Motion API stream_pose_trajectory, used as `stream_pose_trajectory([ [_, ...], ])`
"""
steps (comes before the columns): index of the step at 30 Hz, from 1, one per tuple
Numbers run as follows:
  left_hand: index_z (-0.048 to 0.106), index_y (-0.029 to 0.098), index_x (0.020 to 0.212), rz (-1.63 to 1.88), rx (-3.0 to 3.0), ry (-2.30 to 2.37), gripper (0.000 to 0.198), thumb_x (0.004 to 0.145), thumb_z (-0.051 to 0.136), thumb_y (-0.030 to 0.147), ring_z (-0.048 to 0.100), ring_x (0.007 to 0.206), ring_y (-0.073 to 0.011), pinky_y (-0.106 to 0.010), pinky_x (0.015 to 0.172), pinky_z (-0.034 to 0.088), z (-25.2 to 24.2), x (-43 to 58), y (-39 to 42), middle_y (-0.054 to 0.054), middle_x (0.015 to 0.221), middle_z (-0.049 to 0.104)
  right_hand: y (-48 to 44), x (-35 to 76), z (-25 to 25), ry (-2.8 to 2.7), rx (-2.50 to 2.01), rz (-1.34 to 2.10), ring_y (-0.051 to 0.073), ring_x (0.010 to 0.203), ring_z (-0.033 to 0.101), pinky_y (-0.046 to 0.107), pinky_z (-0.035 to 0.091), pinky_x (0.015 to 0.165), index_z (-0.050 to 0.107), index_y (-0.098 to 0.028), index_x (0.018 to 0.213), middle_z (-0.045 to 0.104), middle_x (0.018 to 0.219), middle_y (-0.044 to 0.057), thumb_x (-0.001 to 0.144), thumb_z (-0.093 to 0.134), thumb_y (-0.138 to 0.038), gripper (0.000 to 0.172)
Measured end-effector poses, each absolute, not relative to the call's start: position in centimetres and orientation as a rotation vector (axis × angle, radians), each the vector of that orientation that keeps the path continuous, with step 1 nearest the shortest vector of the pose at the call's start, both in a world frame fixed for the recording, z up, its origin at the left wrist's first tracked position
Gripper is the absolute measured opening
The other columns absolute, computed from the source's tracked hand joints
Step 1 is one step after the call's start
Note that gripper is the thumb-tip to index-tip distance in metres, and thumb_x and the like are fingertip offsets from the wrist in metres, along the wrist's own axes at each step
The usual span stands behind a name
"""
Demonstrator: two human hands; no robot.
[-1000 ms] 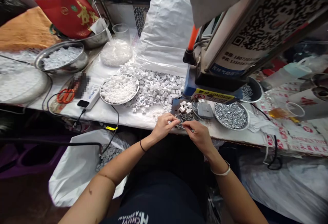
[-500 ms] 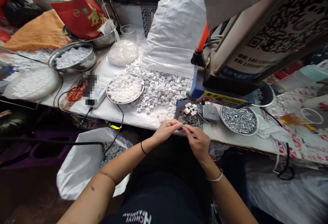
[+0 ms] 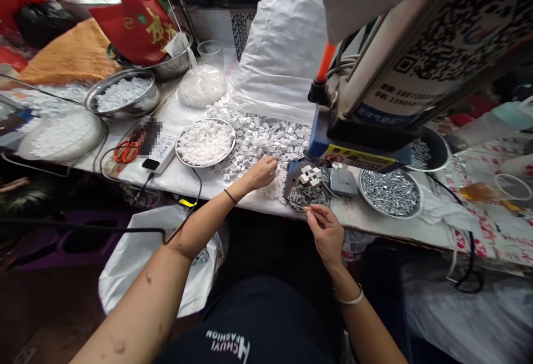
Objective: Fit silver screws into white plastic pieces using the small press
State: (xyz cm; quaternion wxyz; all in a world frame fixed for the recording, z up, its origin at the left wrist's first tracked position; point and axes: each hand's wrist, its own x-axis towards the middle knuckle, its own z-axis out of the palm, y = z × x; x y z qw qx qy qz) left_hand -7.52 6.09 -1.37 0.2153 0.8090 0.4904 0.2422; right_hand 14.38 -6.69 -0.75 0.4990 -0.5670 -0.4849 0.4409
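Desk: my hands work at the front edge of the white-covered desk [image 3: 366,229].
Ahead of my right hand: a press with a blue base [image 3: 320,141].
Right of my right hand: a steel tray [image 3: 389,193] full of screws.
Ahead of my left hand: a steel plate [image 3: 205,143] heaped with white pellets.
Farther left: a steel bowl [image 3: 122,93] of white pieces.
Below my left forearm: a white sack [image 3: 141,280] holding grey pieces.
Between my hands: a dark metal plate [image 3: 297,193] bearing screws and white pieces.
My left hand [image 3: 261,174]: curled, touching a loose pile of white square pieces [image 3: 266,141]; I cannot tell whether it grips any.
My right hand [image 3: 327,236]: thumb and forefinger pinched together beside the plate; anything between them is too small to tell.
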Motion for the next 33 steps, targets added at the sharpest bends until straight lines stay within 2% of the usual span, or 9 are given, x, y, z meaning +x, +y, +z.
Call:
stream_pose_trajectory([
  [4,0.058,0.015,0.087,1.063,1.352,1.225,0.019,0.070,0.067,0.020,0.053,0.069,-0.0108,-0.025,0.068,0.045,-0.5,-7.1,3.7,0.000,0.075,0.057,-6.2,14.0,0.7,-1.170,-1.362,1.123,0.021,0.079,0.071,0.036,0.059,0.078,0.067,-0.021,0.087,0.074,0.084,0.004,0.073,0.069,-0.035,0.020],
  [6,0.060,0.014,0.088,1.072,0.851,1.076,0.020,0.069,0.067,0.016,0.056,0.068,-0.0087,-0.023,0.068,0.047,0.0,-6.1,2.2,0.000,0.075,0.059,-5.7,13.8,1.4,-1.197,-1.363,1.101,0.020,0.076,0.070,0.035,0.059,0.076,0.069,-0.021,0.084,0.073,0.082,0.003,0.072,0.069,-0.036,0.019],
  [10,0.060,0.011,0.074,1.010,0.245,0.937,0.007,0.071,0.062,0.005,0.063,0.069,-0.0078,-0.018,0.072,0.052,0.6,-3.5,-0.6,-0.002,0.073,0.063,-4.5,13.6,1.9,-1.288,-1.365,0.977,0.019,0.079,0.069,0.033,0.056,0.078,0.070,-0.023,0.085,0.073,0.086,0.003,0.076,0.066,-0.037,0.017],
  [12,0.059,0.010,0.072,0.995,0.132,0.929,0.005,0.074,0.061,0.006,0.065,0.069,-0.0086,-0.017,0.070,0.054,0.8,-2.4,-1.5,-0.003,0.072,0.064,-4.0,13.7,1.7,-1.341,-1.344,0.955,0.019,0.085,0.068,0.033,0.055,0.080,0.070,-0.023,0.087,0.072,0.092,0.003,0.078,0.064,-0.037,0.018],
  [16,0.062,0.011,0.079,0.960,0.076,0.891,0.003,0.079,0.059,0.012,0.067,0.068,-0.0105,-0.017,0.064,0.056,1.1,-1.1,-2.4,-0.004,0.075,0.067,-3.6,14.0,1.7,-1.487,-1.297,0.898,0.019,0.092,0.066,0.033,0.053,0.084,0.069,-0.024,0.088,0.070,0.098,0.003,0.081,0.060,-0.035,0.015],
  [23,0.064,0.013,0.085,0.902,0.094,0.866,0.010,0.078,0.065,0.019,0.065,0.061,-0.0103,-0.020,0.058,0.055,2.0,-0.1,-3.4,-0.002,0.070,0.065,-3.6,14.0,2.7,-1.843,-1.225,0.535,0.017,0.087,0.065,0.030,0.053,0.080,0.068,-0.026,0.092,0.071,0.091,0.003,0.087,0.055,-0.027,0.014],
  [27,0.065,0.011,0.080,0.917,0.010,0.864,0.006,0.078,0.064,0.017,0.064,0.063,-0.0098,-0.019,0.062,0.054,2.1,0.0,-3.6,-0.003,0.069,0.065,-3.2,14.4,2.0,-2.019,-1.041,0.309,0.016,0.085,0.066,0.030,0.056,0.078,0.067,-0.023,0.102,0.072,0.096,0.005,0.087,0.053,-0.017,0.021],
  [33,0.067,0.012,0.079,0.913,-0.023,0.836,0.006,0.078,0.064,0.016,0.062,0.062,-0.0091,-0.020,0.062,0.052,2.0,0.4,-4.0,-0.003,0.071,0.067,-3.4,15.6,1.2,-2.141,-0.797,0.102,0.022,0.099,0.063,0.038,0.058,0.081,0.061,-0.021,0.118,0.068,0.111,0.009,0.082,0.059,-0.013,0.037],
])
